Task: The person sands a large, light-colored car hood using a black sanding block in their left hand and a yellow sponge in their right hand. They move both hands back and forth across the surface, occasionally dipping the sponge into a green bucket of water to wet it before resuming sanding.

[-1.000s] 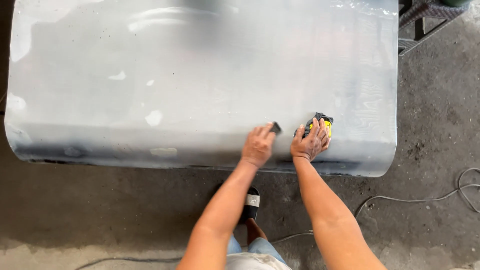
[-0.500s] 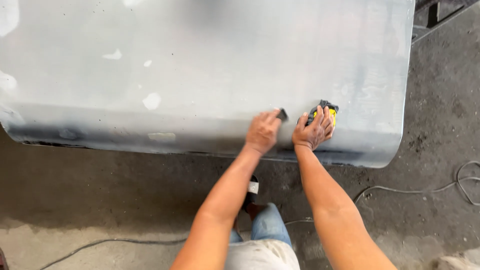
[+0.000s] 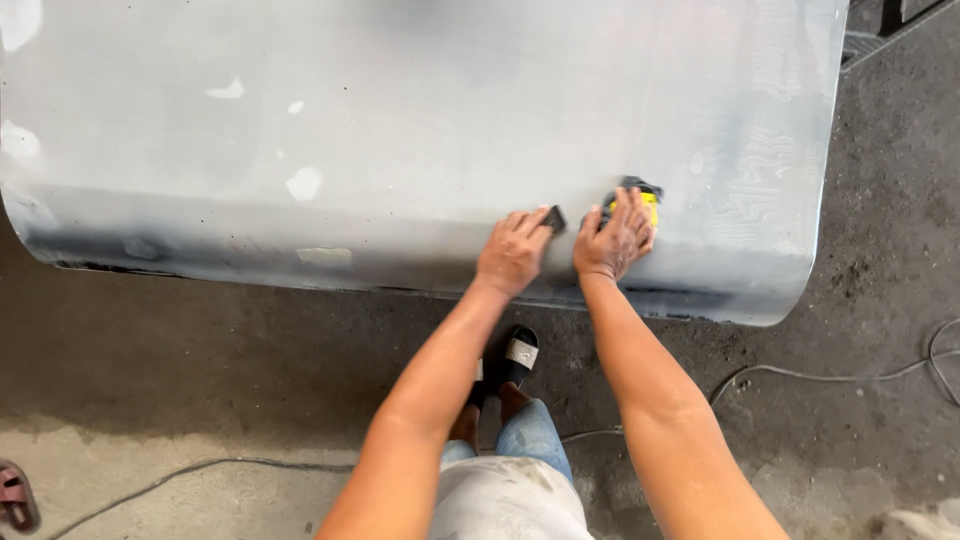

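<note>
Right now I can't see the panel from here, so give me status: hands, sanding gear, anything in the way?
Left hand flat on dark sanding piece. Right hand over yellow block. Both on grey panel. Cable on floor.

Both hands rest on the panel (image 3: 420, 130) near its lower edge — left hand (image 3: 512, 255) just beside right hand (image 3: 612, 240).

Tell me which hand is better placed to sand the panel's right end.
Probably the right hand: it presses the yellow sanding block nearest that end of the panel. The left hand, on a dark pad, sits farther away.
</note>
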